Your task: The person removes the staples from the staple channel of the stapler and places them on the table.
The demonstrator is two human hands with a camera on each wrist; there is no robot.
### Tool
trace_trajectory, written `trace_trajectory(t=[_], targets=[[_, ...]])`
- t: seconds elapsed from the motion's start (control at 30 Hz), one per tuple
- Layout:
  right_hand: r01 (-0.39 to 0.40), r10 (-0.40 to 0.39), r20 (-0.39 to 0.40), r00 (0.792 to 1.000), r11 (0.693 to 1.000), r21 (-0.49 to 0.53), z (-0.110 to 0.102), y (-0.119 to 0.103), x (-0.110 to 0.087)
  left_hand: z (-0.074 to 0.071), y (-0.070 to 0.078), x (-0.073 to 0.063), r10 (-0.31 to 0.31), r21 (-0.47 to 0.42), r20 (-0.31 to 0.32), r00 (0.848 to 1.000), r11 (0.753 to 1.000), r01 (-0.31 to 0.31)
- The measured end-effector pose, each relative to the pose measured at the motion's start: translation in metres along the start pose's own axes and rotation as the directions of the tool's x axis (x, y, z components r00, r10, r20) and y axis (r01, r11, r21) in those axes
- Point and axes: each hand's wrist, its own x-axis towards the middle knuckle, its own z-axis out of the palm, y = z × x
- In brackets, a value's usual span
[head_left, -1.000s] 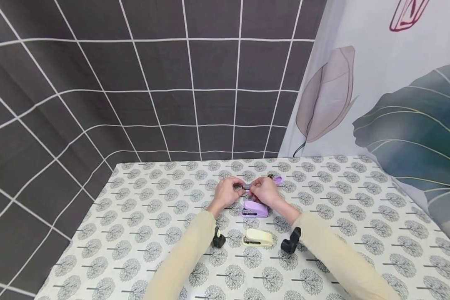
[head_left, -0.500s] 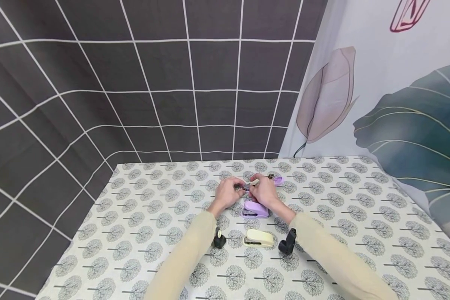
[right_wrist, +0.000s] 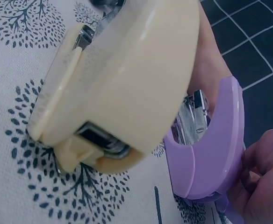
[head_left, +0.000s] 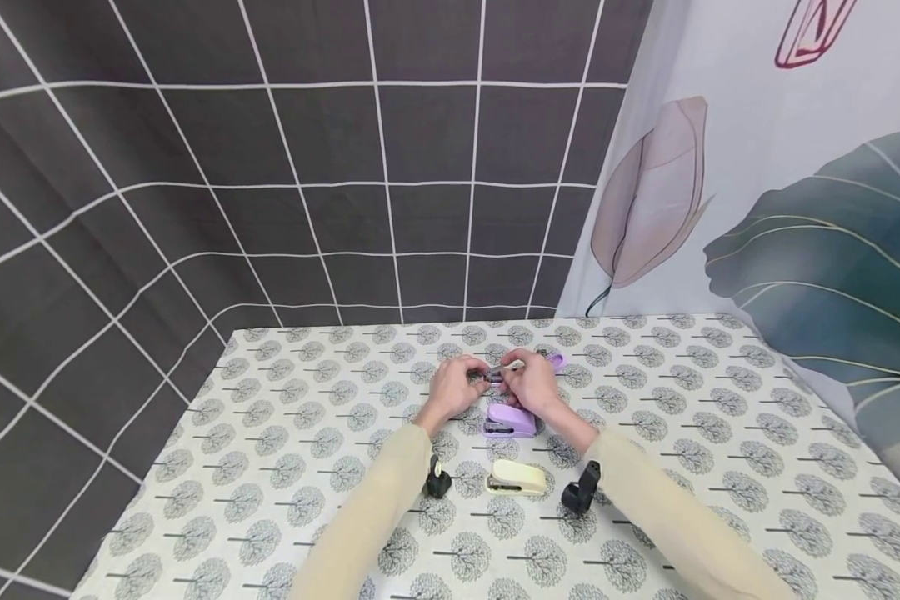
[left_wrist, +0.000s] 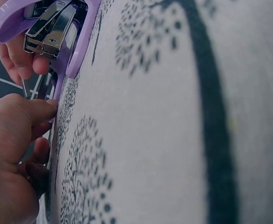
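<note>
Beyond two standing staplers, both my hands work close together on a purple stapler [head_left: 557,362] that lies folded open, largely hidden by the hands. My left hand [head_left: 453,386] pinches its front end; in the left wrist view the left fingertips [left_wrist: 45,110] press against its purple base [left_wrist: 58,84]. With curled fingers my right hand [head_left: 531,383] pinches a thin silvery metal strip [left_wrist: 25,88] over the stapler's metal channel. Whether that strip is loose or part of the stapler I cannot tell. A second purple stapler [head_left: 509,421] stands upright just this side of the hands.
Nearer to me stands a cream stapler [head_left: 516,477], between the two forearms. It looms large in the right wrist view. Black wrist cameras [head_left: 438,480] hang from both sleeves. Tree-print cloth covers the table [head_left: 330,475], with a dark gridded curtain [head_left: 307,208] behind.
My right hand's fingers have lifted slightly and shifted over the open stapler, and more of the silvery strip shows between the hands. The left hand and both standing staplers have stayed in place.
</note>
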Motion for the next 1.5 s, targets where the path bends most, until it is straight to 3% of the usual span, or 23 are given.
trace_trajectory(t=[0.37,0.77,1.03,1.5], targets=[[-0.019,0.016,0.048,0.999,0.998,0.062,-0.017,-0.004,-0.006,-0.001,-0.002,-0.001,0.015,-0.002,-0.013,1.0,1.0,-0.015],[-0.013,0.009,0.028,1.0,0.991,0.137,-0.05,-0.008,-0.015,0.001,-0.003,-0.001,0.002,0.009,0.005,1.0,1.0,-0.002],[-0.041,0.036,0.028,0.999,0.982,0.182,-0.075,-0.001,-0.02,0.001,-0.003,0.0,0.023,0.018,0.003,1.0,1.0,-0.023],[-0.086,0.087,0.0,0.996,0.976,0.199,-0.113,0.02,-0.024,0.0,-0.002,-0.001,0.009,0.008,0.015,1.0,1.0,-0.009]])
